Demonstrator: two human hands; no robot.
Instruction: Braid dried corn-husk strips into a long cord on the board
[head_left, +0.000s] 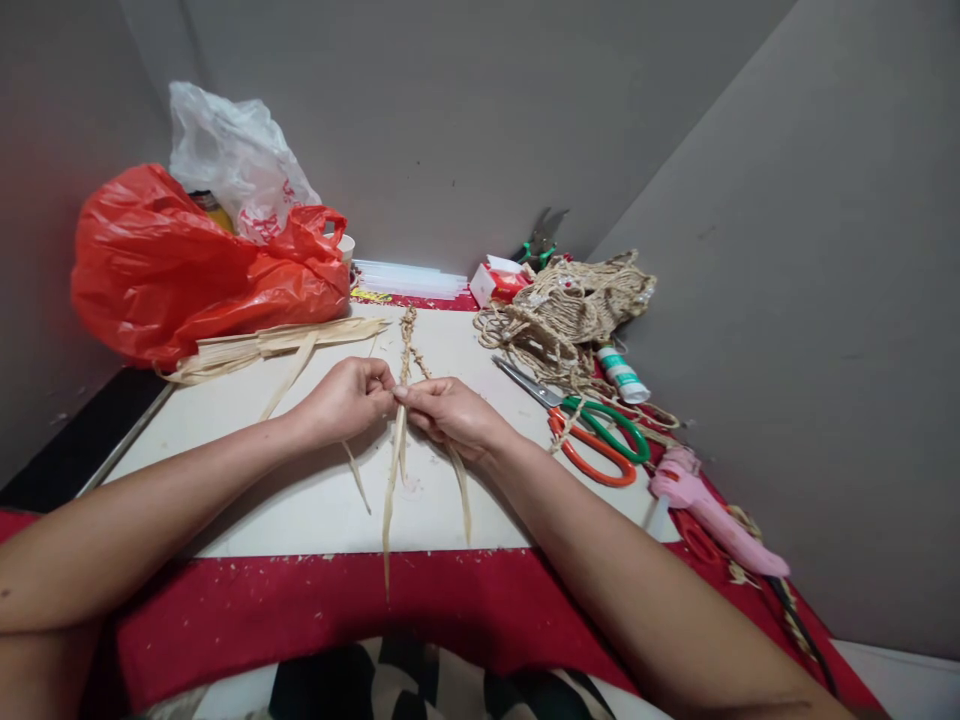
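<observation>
Patterned cloth (386, 690): it lay nearest, before the red cloth (322, 610) of the bench.
Right hand (450, 412): its fingers were pinching the braided cord (407, 345) at its near end.
Left hand (349, 400): its fingers were closed just beside; I could not tell exactly what they pinched.
Braided cord: one, on the white board (262, 520), to the far side of the fingers; its long axis ran near to far, and the right hand was nearer. Its two legs met at the far end; one went behind the right hand.
Loose strips (391, 480): at least four ends, pointing near.
Right side: one pair of scissors (592, 438), one pink glue gun (709, 510).
Left side: two plastic bags (165, 260).
</observation>
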